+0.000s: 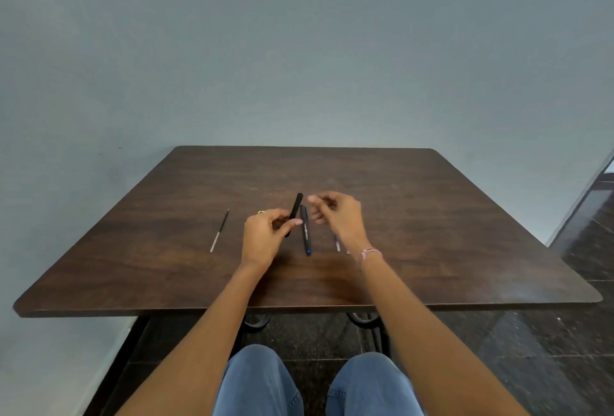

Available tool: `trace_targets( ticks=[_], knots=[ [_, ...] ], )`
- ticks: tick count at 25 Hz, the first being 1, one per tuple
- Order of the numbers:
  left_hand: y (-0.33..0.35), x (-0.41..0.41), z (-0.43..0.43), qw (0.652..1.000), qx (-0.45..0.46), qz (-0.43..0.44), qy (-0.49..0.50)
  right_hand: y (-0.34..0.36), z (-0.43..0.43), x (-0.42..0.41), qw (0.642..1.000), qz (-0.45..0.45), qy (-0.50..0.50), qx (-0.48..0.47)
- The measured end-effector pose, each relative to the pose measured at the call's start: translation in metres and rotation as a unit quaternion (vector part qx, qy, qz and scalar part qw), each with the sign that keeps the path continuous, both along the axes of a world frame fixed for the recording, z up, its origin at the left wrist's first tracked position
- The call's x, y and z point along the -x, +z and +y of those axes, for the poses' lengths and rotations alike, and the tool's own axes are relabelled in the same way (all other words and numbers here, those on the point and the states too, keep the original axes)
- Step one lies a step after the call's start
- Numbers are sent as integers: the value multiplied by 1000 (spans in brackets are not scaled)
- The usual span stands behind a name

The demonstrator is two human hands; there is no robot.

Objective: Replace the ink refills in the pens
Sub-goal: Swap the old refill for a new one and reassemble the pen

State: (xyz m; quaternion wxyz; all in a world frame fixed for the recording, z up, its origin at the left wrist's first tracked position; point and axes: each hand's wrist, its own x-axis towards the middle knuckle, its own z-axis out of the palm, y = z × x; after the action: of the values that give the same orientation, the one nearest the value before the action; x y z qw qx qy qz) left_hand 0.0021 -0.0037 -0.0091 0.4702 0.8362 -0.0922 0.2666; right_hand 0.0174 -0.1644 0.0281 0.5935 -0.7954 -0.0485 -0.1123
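Note:
My left hand (pixel 262 236) grips a black pen barrel (pixel 295 208) near its lower end, tilted up and to the right above the table. My right hand (pixel 335 216) hovers just right of the barrel's top, fingers curled and apart, nothing visible in them. A second black pen (pixel 305 233) with a blue end lies on the brown table (pixel 432 216) between my hands. A thin ink refill (pixel 219 231) rests on the table to the left. Another refill with a blue part (pixel 337 244) peeks out beside my right wrist, mostly hidden.
The wooden table stands against a grey-blue wall, its near edge above my knees in blue jeans. Dark tiled floor shows on the right. A pink band is on my right wrist.

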Motion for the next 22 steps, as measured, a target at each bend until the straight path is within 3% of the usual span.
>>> trace_targets(
  ticks=[7,22],
  knots=[
    [-1,-6,6,995,76,58,37,-9,-50,-31,963,86,-78,244],
    [-4,-9,6,985,92,141,-47,-6,-40,-25,914,138,-69,376]
  ],
)
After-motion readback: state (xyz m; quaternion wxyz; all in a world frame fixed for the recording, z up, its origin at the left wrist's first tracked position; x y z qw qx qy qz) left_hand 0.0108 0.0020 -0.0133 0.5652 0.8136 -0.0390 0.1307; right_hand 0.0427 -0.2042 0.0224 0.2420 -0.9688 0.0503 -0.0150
